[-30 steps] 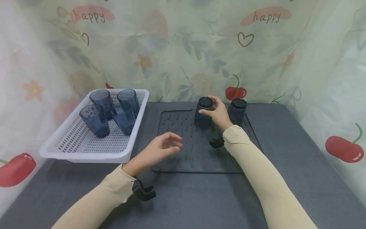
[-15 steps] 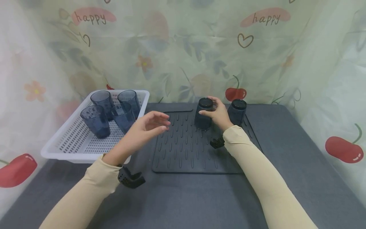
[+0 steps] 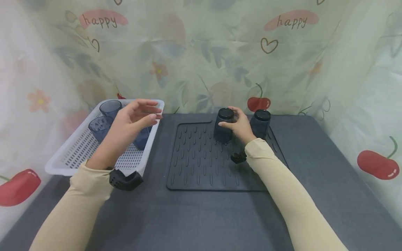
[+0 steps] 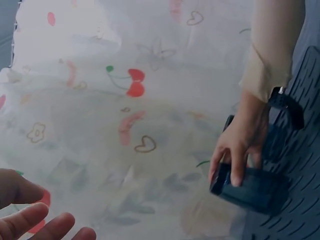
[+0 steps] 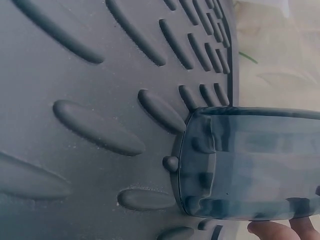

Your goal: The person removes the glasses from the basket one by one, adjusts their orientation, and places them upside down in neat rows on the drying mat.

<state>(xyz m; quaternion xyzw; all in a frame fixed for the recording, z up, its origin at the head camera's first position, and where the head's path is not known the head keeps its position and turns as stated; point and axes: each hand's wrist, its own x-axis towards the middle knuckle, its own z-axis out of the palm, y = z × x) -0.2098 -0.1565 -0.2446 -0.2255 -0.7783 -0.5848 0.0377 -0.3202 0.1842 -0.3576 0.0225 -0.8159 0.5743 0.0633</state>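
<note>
My right hand (image 3: 240, 126) grips a blue-tinted drinking glass (image 3: 222, 131) near its base. That glass stands upside down, its rim on the ribbed dark drying mat (image 3: 196, 170); in the right wrist view the glass (image 5: 255, 160) meets the mat's ridges. Just right of the hand, a second inverted glass (image 3: 260, 124) stands on the mat. My left hand (image 3: 124, 130) is over the white plastic basket (image 3: 62, 170), fingers apart and loosely bent, holding nothing. Upright glasses (image 3: 99, 127) sit in the basket, partly hidden behind that hand.
A dark grey cloth (image 3: 201, 219) covers the table under basket and mat. Printed curtains (image 3: 201, 62) close off the back and both sides. Each wrist carries a black camera mount (image 3: 125, 179).
My left hand has moved left and away from me, from above the mat's left side to above the basket. The right hand keeps its grip on the inverted glass, unmoved.
</note>
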